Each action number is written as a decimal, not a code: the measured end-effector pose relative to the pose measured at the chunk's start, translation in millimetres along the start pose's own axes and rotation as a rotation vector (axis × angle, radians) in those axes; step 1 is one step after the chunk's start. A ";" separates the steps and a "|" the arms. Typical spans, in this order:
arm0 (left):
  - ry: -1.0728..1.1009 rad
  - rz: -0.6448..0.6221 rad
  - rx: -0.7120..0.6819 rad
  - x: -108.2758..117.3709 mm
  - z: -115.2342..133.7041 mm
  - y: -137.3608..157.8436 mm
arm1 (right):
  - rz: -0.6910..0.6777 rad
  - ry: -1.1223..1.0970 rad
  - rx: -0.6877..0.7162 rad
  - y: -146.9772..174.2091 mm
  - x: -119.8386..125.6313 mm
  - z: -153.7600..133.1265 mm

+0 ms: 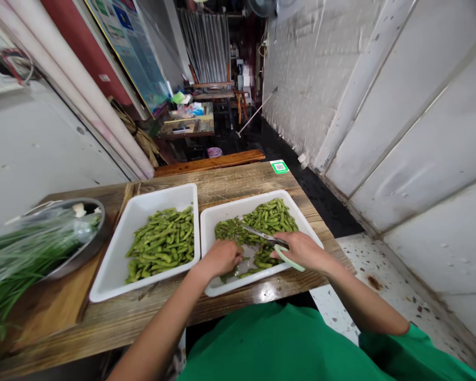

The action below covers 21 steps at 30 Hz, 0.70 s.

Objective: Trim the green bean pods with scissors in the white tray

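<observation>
My right hand (301,250) grips a pair of scissors (262,234) by their pale green handles, blades pointing left over the right white tray (316,235). Green edamame pods (272,216) are heaped at the back and right of this tray, with a patch of small clipped bits at the back left. My left hand (224,257) is closed low over the tray's front left part, fingertips pinched together. A bit of green pod shows at them, mostly hidden by the fingers. The left white tray (113,259) holds a pile of edamame pods (162,238).
Left of the trays, a metal bowl (99,233) holds long green stalks (27,264) in clear plastic, above a wooden board (59,307). A green code card (279,167) lies on the wooden table's (222,177) far corner. Beyond stand a bench (218,161) and a low table (186,127).
</observation>
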<state>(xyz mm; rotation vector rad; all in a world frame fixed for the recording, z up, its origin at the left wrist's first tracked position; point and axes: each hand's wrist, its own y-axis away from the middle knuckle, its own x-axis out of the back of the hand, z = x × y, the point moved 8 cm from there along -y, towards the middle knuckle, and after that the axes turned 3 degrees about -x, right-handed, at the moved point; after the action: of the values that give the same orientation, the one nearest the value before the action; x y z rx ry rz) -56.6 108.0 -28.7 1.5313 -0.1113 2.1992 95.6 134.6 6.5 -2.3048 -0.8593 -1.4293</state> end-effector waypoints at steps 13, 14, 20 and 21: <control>1.275 0.470 0.206 14.0 -10.4 1.6 | -0.017 -0.132 -0.064 1.3 10.1 -6.0; 1.278 0.482 0.212 14.2 -11.2 2.1 | -0.028 -0.140 -0.072 0.9 9.1 -5.8; 1.307 0.448 0.194 10.9 -6.0 0.9 | -0.077 -0.178 -0.046 -1.9 3.2 -10.0; 1.325 0.434 0.192 9.2 -4.8 0.6 | -0.078 -0.180 -0.038 -2.2 2.5 -10.9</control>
<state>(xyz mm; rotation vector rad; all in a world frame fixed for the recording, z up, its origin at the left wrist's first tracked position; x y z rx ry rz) -63.6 111.9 -22.0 -0.1600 0.2125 3.1508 87.4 131.3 13.6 -2.4836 -0.9906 -1.2928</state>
